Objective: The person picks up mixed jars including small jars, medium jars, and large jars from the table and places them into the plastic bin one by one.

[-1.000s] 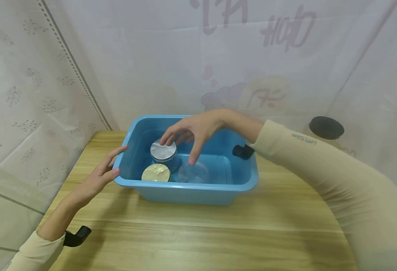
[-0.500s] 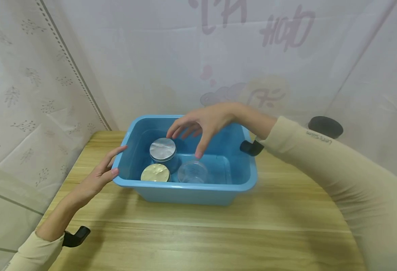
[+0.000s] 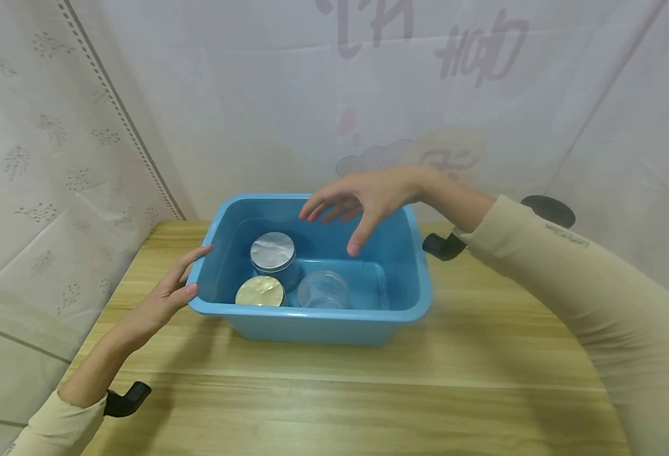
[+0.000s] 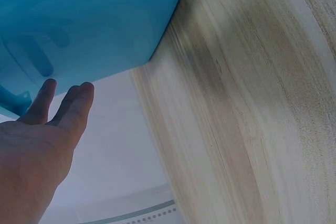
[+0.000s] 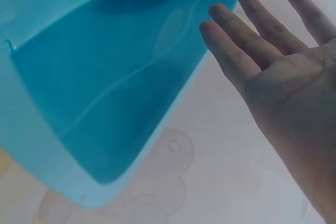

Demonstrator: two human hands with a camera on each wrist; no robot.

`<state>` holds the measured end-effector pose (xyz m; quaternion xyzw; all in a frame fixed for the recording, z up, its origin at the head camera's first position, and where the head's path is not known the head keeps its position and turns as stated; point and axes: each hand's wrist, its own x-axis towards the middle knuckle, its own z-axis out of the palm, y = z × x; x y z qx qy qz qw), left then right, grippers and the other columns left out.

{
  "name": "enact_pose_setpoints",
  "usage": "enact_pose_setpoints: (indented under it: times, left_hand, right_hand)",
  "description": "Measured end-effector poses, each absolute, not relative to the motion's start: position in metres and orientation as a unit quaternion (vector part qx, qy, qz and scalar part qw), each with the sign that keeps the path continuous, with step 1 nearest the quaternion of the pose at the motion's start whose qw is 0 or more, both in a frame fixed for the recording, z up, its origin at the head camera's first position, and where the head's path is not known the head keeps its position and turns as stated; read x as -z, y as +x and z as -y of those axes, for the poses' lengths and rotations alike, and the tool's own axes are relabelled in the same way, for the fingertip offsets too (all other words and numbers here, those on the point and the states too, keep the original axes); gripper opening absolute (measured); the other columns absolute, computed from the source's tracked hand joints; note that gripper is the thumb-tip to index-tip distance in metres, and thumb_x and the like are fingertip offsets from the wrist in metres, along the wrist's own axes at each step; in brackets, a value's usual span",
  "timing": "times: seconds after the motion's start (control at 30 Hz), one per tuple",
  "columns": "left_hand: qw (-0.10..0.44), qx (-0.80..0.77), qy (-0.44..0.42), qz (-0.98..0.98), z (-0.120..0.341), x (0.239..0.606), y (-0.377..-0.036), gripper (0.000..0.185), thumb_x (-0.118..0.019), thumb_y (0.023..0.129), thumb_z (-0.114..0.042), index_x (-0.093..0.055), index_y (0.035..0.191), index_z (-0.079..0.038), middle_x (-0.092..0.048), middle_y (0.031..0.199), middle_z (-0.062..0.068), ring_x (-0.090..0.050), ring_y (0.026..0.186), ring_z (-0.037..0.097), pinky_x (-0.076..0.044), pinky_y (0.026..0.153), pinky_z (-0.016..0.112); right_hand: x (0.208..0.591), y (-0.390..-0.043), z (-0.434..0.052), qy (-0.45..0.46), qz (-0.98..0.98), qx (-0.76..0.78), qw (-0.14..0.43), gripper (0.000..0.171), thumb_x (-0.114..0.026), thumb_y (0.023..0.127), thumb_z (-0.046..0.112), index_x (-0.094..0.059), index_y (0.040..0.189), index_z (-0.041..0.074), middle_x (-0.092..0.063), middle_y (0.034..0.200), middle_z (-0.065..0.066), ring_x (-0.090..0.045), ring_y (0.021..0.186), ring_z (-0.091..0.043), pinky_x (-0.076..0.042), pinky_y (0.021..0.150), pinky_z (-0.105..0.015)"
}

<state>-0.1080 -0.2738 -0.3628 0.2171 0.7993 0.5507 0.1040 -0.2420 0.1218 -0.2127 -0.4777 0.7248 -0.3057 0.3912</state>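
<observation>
Right hand (image 3: 380,190): raised over the far side of the blue tub (image 3: 306,313), fingers spread, thumb well apart from them, holding nothing.
Left hand (image 3: 160,301): fingers extended and parted, thumb and fingertip against the tub's left rim.
Clear container (image 3: 323,292): on the tub floor, below the right fingers and toward the person; the right hand looks nearer.
Silver-lidded container (image 3: 273,251): left of and below those fingers.
Gold-lidded container (image 3: 260,291): at the near left.
Tub: long axis left to right, on the bench (image 3: 334,392).

Soft light, diffuse shadows on tabletop (image 3: 334,399)
</observation>
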Motion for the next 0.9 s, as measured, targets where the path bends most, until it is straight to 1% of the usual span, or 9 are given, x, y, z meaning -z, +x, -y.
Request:
enact_pose_setpoints:
  times: [0.1,0.2,0.27,0.3,0.4,0.47,0.53,0.67,0.9]
  left_hand:
    - [0.104,-0.55,0.217,-0.8,0.274,0.363,-0.108,0.061,-0.038,0.109,-0.014,-0.017,0.164,-0.029,-0.015,0.164,0.018,-0.034,0.136,0.045,-0.039,0.097,0.052]
    - [0.104,-0.548,0.216,-0.801,0.275,0.363,-0.108,0.06,-0.038,0.109,-0.014,-0.017,0.163,-0.029,-0.017,0.163,0.02,-0.038,0.134,0.04,-0.042,0.096,0.043]
    - [0.103,-0.547,0.216,-0.802,0.274,0.363,-0.108,0.06,-0.038,0.109,-0.014,-0.018,0.163,-0.029,-0.017,0.163,0.02,-0.039,0.134,0.038,-0.042,0.095,0.041]
    - [0.102,-0.547,0.216,-0.802,0.274,0.363,-0.108,0.06,-0.038,0.109,-0.014,-0.018,0.163,-0.029,-0.017,0.163,0.021,-0.038,0.134,0.039,-0.042,0.095,0.042]
    - [0.099,-0.546,0.217,-0.803,0.274,0.363,-0.109,0.06,-0.038,0.108,-0.015,-0.018,0.163,-0.029,-0.016,0.162,0.022,-0.036,0.134,0.045,-0.041,0.095,0.052]
    - [0.099,-0.545,0.218,-0.804,0.273,0.363,-0.109,0.06,-0.037,0.108,-0.016,-0.017,0.163,-0.029,-0.016,0.162,0.022,-0.034,0.134,0.049,-0.039,0.095,0.059]
    - [0.098,-0.544,0.218,-0.804,0.273,0.363,-0.108,0.06,-0.037,0.108,-0.017,-0.017,0.163,-0.029,-0.016,0.162,0.023,-0.034,0.134,0.051,-0.038,0.094,0.062]
    - [0.1,-0.545,0.216,-0.804,0.273,0.363,-0.108,0.06,-0.037,0.108,-0.018,-0.017,0.163,-0.029,-0.017,0.161,0.024,-0.035,0.133,0.052,-0.037,0.094,0.065]
    - [0.097,-0.542,0.215,-0.807,0.272,0.363,-0.108,0.06,-0.037,0.108,-0.019,-0.017,0.163,-0.03,-0.016,0.161,0.025,-0.035,0.132,0.054,-0.037,0.093,0.068]
  right_hand:
    - [0.211,-0.243,-0.13,-0.473,-0.726,0.314,0.387,0.084,-0.085,0.084,0.011,-0.039,0.154,0.007,-0.042,0.154,-0.002,-0.041,0.14,-0.022,-0.032,0.112,-0.045]
    - [0.208,-0.245,-0.139,-0.47,-0.728,0.324,0.379,0.085,-0.085,0.084,0.011,-0.038,0.154,0.006,-0.041,0.155,-0.004,-0.04,0.141,-0.024,-0.032,0.112,-0.047]
    - [0.206,-0.245,-0.147,-0.466,-0.73,0.333,0.372,0.085,-0.086,0.084,0.011,-0.038,0.155,0.006,-0.041,0.155,-0.005,-0.04,0.141,-0.025,-0.031,0.113,-0.048]
    - [0.205,-0.246,-0.15,-0.464,-0.733,0.335,0.367,0.086,-0.086,0.083,0.011,-0.039,0.154,0.006,-0.042,0.154,-0.005,-0.04,0.141,-0.025,-0.031,0.113,-0.048]
    - [0.203,-0.248,-0.161,-0.456,-0.741,0.345,0.353,0.086,-0.086,0.083,0.012,-0.039,0.154,0.007,-0.042,0.155,-0.005,-0.04,0.141,-0.025,-0.031,0.113,-0.047]
    - [0.202,-0.249,-0.169,-0.45,-0.747,0.351,0.34,0.085,-0.086,0.083,0.011,-0.039,0.154,0.008,-0.042,0.155,-0.005,-0.041,0.141,-0.024,-0.032,0.112,-0.046]
    - [0.201,-0.25,-0.177,-0.443,-0.751,0.362,0.33,0.085,-0.086,0.083,0.009,-0.039,0.154,0.007,-0.043,0.154,-0.004,-0.041,0.14,-0.023,-0.033,0.112,-0.044]
    - [0.199,-0.251,-0.193,-0.431,-0.754,0.385,0.312,0.085,-0.084,0.083,0.004,-0.038,0.155,0.007,-0.043,0.154,-0.004,-0.041,0.14,-0.025,-0.034,0.111,-0.042]
    - [0.206,-0.252,-0.22,-0.41,-0.752,0.424,0.294,0.083,-0.078,0.085,-0.006,-0.036,0.156,0.007,-0.04,0.156,-0.008,-0.037,0.142,-0.033,-0.036,0.11,-0.043]
